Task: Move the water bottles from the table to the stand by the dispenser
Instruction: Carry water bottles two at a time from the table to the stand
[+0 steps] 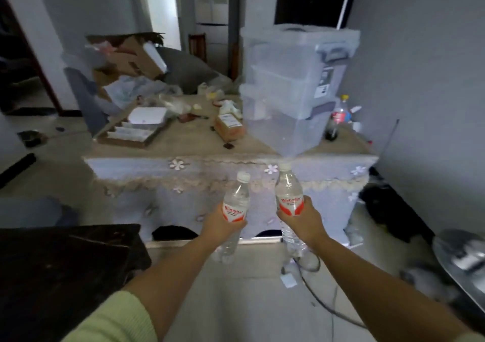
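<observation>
Two arms reach out in front of the person, and each hand holds a water bottle. The left hand wraps its fingers around the left bottle at the middle, right over the red and white label. The right hand grips the right bottle the same way. Both bottles are clear, smooth plastic with white screw caps. They are tall and round, stand almost upright, and are held in the air in front of the table, not resting on it. The left bottle leans a little to the right.

The table wears a soft cloth with a lacy edge and small white flowers. On top sits a big see-through plastic storage box with a grey handle. Beside it stands a dark cola bottle with a red label. A flat open cardboard box and crumpled bags lie on the left part. A light green ribbed sleeve covers the left arm. A dark cable curls on the pale floor.
</observation>
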`<state>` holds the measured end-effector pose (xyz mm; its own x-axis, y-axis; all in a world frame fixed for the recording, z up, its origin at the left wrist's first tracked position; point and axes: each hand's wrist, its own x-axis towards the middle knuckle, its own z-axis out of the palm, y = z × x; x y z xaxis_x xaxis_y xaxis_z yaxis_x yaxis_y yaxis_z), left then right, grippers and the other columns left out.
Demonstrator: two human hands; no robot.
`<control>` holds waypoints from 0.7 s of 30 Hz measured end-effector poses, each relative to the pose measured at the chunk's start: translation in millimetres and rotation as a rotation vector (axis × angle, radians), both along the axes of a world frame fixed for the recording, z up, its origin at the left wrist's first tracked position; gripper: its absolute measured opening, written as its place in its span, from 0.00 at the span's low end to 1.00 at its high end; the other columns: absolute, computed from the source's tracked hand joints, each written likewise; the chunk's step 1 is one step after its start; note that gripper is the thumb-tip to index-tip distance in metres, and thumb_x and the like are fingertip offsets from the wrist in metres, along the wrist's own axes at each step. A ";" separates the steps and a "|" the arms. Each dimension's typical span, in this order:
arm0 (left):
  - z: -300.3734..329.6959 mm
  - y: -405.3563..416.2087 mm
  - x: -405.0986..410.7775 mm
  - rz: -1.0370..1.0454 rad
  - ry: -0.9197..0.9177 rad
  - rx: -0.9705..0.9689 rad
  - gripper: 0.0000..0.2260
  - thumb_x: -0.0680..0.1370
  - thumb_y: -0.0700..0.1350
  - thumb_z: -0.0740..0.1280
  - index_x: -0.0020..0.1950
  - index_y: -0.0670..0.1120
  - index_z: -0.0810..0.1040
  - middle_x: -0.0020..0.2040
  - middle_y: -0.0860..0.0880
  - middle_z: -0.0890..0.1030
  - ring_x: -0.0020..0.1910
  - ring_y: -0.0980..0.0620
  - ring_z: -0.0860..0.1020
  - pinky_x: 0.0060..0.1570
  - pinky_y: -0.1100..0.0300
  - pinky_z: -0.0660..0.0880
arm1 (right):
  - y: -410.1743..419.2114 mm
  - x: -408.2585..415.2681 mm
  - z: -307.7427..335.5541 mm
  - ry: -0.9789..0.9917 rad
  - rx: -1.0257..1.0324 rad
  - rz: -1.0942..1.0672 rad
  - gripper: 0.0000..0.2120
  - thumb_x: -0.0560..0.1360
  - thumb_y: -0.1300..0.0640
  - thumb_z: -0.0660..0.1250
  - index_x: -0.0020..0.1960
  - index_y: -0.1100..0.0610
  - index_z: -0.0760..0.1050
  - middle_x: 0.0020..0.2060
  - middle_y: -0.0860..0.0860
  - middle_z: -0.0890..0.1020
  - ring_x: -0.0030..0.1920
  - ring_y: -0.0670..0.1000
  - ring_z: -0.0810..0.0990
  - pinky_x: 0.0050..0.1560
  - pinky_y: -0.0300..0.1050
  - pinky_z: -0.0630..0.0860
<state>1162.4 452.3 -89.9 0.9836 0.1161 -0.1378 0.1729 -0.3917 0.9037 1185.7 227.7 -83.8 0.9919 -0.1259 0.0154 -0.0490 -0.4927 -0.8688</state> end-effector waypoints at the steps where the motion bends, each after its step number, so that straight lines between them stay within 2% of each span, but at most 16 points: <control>1: -1.4 -22.9 7.0 -0.056 0.007 -0.009 0.19 0.67 0.45 0.78 0.54 0.51 0.77 0.51 0.50 0.82 0.45 0.55 0.80 0.44 0.68 0.76 | -24.3 -7.0 0.0 -0.003 -0.003 -0.061 0.25 0.66 0.49 0.77 0.54 0.50 0.66 0.42 0.44 0.77 0.39 0.41 0.76 0.37 0.29 0.68; 2: -3.2 -43.2 12.2 -0.096 0.014 -0.014 0.21 0.67 0.46 0.78 0.56 0.51 0.76 0.52 0.50 0.82 0.48 0.53 0.81 0.48 0.64 0.77 | -44.9 -14.9 0.8 0.007 -0.010 -0.110 0.25 0.66 0.49 0.77 0.55 0.52 0.67 0.43 0.45 0.78 0.39 0.41 0.77 0.35 0.28 0.68; 4: -4.3 -81.3 18.9 -0.184 0.040 0.010 0.24 0.66 0.48 0.78 0.59 0.50 0.74 0.51 0.50 0.82 0.51 0.50 0.80 0.51 0.58 0.75 | -84.8 -32.6 -5.4 0.039 -0.006 -0.226 0.25 0.65 0.49 0.77 0.56 0.55 0.70 0.44 0.48 0.80 0.41 0.45 0.79 0.38 0.33 0.72; 5: -3.2 -110.0 20.8 -0.274 0.055 0.025 0.25 0.66 0.49 0.78 0.59 0.51 0.73 0.50 0.51 0.81 0.50 0.50 0.80 0.50 0.58 0.75 | -112.1 -48.7 -9.2 0.041 0.008 -0.332 0.24 0.65 0.49 0.77 0.55 0.54 0.70 0.44 0.48 0.80 0.40 0.44 0.79 0.38 0.35 0.73; 7: -2.2 -144.9 20.2 -0.371 0.068 0.051 0.24 0.66 0.50 0.77 0.58 0.52 0.72 0.47 0.53 0.80 0.47 0.52 0.79 0.46 0.60 0.74 | -141.4 -77.0 -6.8 0.044 0.015 -0.448 0.25 0.65 0.47 0.77 0.53 0.50 0.68 0.42 0.45 0.78 0.38 0.38 0.76 0.34 0.31 0.69; 9: -0.6 -176.6 14.8 -0.478 0.058 0.072 0.23 0.66 0.49 0.77 0.57 0.53 0.71 0.46 0.54 0.79 0.44 0.55 0.78 0.41 0.62 0.73 | -165.3 -107.8 -6.5 0.062 0.024 -0.552 0.26 0.65 0.45 0.77 0.55 0.51 0.67 0.43 0.46 0.79 0.38 0.40 0.77 0.33 0.30 0.67; 12: -2.4 -229.3 -3.9 -0.724 0.060 0.108 0.23 0.68 0.46 0.76 0.58 0.50 0.71 0.49 0.50 0.80 0.48 0.50 0.80 0.48 0.57 0.77 | -197.5 -172.5 -8.6 0.057 0.037 -0.783 0.26 0.66 0.45 0.76 0.56 0.51 0.68 0.45 0.47 0.80 0.42 0.47 0.78 0.37 0.36 0.70; 15: 0.9 -271.0 -33.3 -0.875 0.058 0.087 0.23 0.67 0.45 0.77 0.59 0.49 0.72 0.49 0.50 0.81 0.49 0.49 0.80 0.51 0.54 0.77 | -215.6 -234.1 -6.8 0.059 0.027 -0.934 0.25 0.66 0.46 0.76 0.57 0.51 0.68 0.44 0.46 0.79 0.42 0.46 0.78 0.42 0.40 0.70; 17: -1.1 -302.1 -60.7 -0.998 0.046 0.102 0.23 0.67 0.46 0.77 0.59 0.48 0.74 0.50 0.49 0.82 0.50 0.48 0.80 0.51 0.54 0.77 | -222.7 -285.4 -8.7 0.053 0.032 -1.060 0.25 0.66 0.46 0.76 0.55 0.49 0.67 0.42 0.45 0.78 0.39 0.43 0.76 0.40 0.39 0.70; 21: -0.2 -354.8 -125.5 -1.184 0.014 0.162 0.21 0.65 0.51 0.78 0.53 0.50 0.74 0.44 0.52 0.80 0.42 0.52 0.78 0.42 0.62 0.71 | -224.0 -380.6 -13.4 0.047 0.042 -1.259 0.25 0.66 0.46 0.77 0.54 0.48 0.66 0.40 0.41 0.77 0.39 0.38 0.75 0.33 0.31 0.67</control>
